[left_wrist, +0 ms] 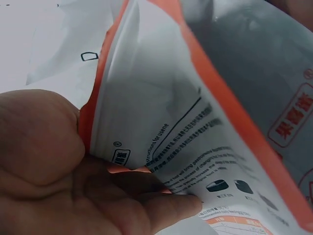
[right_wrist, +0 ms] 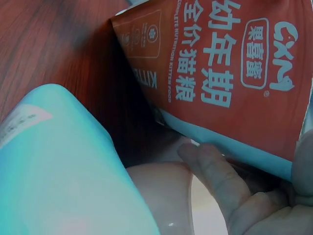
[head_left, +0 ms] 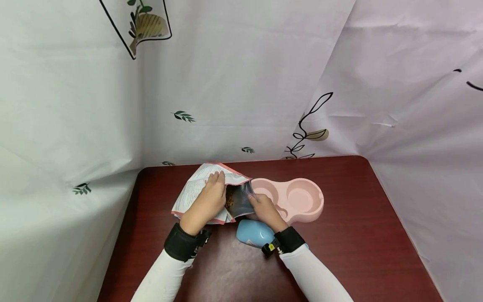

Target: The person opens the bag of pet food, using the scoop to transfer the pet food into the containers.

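Note:
A kitten food bag lies tilted on the table with its mouth spread, and brown kibble shows inside. My left hand holds one side of the mouth, the white printed panel between thumb and fingers in the left wrist view. At the opposite edge, my right hand pinches the bag's silvery-lined side. That side's orange front faces the right wrist camera. Under the right wrist lies a light blue bottle, partly hidden by the wrist strap.
A pink double bowl sits just right of the bag, its left part partly covered by the bag and right hand. The dark red table meets a white patterned cloth behind.

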Demonstrator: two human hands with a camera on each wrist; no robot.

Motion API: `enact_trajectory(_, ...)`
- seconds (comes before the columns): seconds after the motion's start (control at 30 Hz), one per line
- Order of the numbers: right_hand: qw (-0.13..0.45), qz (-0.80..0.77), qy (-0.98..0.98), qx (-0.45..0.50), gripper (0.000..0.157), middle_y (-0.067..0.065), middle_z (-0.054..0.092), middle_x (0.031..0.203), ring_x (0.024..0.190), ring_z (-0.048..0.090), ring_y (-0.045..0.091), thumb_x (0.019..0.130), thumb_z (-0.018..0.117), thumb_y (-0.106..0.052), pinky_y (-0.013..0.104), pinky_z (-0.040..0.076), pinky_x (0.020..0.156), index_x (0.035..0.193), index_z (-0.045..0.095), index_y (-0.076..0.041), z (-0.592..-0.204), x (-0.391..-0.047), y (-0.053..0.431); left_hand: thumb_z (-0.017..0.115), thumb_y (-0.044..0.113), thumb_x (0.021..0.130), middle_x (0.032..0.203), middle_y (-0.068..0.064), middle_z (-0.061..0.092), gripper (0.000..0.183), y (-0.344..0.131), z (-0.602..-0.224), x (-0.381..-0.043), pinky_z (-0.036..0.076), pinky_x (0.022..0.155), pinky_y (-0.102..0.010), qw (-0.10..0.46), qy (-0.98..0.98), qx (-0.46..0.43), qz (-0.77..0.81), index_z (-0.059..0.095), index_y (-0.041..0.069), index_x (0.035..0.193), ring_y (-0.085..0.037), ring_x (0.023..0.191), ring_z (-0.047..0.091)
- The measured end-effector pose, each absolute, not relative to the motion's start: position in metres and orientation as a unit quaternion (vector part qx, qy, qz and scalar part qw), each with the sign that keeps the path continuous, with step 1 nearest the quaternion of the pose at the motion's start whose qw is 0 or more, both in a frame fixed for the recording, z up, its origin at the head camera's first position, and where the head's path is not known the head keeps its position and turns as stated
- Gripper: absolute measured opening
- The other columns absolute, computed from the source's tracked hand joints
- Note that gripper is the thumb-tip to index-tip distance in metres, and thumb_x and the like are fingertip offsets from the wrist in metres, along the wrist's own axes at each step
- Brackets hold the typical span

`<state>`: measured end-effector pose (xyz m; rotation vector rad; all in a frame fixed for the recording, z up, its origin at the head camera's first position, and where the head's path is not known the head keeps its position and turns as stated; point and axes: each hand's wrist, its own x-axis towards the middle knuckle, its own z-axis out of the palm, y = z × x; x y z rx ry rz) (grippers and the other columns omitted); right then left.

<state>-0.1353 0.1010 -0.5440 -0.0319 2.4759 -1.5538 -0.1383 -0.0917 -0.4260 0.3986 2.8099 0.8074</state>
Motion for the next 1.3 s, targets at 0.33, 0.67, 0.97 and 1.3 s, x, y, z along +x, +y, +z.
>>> enact_trajectory(0.33,0.080,-0.485,0.870,-0.032,0.029,0.013,0.075,0.090,0.079,0.067,0.019,0.107,0.056,-0.022,0.040,0.054,0.078,0.100,0.076,-0.003,-0.546,-0.136,0.108,0.039,0.008,0.110,0.160,-0.036,0.032,0.049,-0.100,-0.424,-0.139,0.029,0.124,-0.056,0.095,0.947,0.132,0.276,0.034,-0.013,0.155,-0.050,0.152,0.026)
enact_trajectory(0.67,0.094,-0.508,0.855,-0.038,0.031,0.012,0.079,0.093,0.089,0.074,0.025,0.107,0.057,-0.024,0.041,0.058,0.079,0.098,0.078,-0.002,-0.546,-0.134,0.106,0.044,0.010,0.110,0.162,-0.033,0.032,0.050,-0.109,-0.425,-0.136,0.023,0.127,-0.053,0.102,0.938,0.125,0.308,0.036,-0.012,0.154,-0.046,0.155,0.024)
enact_trajectory(0.97,0.106,-0.520,0.846,-0.047,0.030,0.014,0.079,0.103,0.099,0.075,0.029,0.108,0.056,-0.023,0.047,0.059,0.088,0.109,0.077,-0.002,-0.551,-0.132,0.110,0.046,0.013,0.109,0.160,-0.034,0.034,0.049,-0.106,-0.430,-0.132,0.023,0.127,-0.052,0.081,0.931,0.106,0.341,0.041,-0.012,0.152,-0.047,0.154,0.026)
enact_trajectory(1.3,0.090,-0.505,0.857,-0.053,0.027,0.011,0.077,0.096,0.084,0.070,0.020,0.107,0.057,-0.021,0.037,0.054,0.075,0.100,0.077,-0.005,-0.552,-0.131,0.111,0.046,0.011,0.110,0.156,-0.035,0.040,0.046,-0.102,-0.432,-0.135,0.030,0.123,-0.056,0.051,0.937,0.093,0.332,0.044,-0.013,0.149,-0.050,0.150,0.032)
